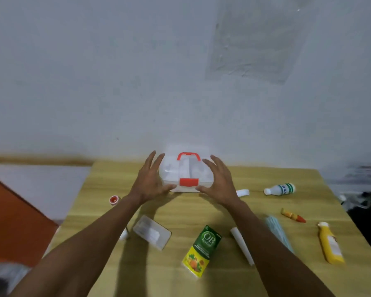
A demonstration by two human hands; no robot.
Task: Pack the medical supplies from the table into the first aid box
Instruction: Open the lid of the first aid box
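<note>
Now both spread hands, left hand and right hand, flank the light, rigid translucent plastic first aid box; grip its sides, thumb the red latch.

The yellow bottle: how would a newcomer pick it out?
Start at the first aid box at the table's far middle, then look to the near right edge. The yellow bottle lies flat there, much longer than the small orange tube above it.

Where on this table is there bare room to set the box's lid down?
Bare wood lies between the box and the green carton, between both forearms, and on the far right corner behind the white bottle. The right side is crowded: orange tube, yellow bottle, masks.
</note>
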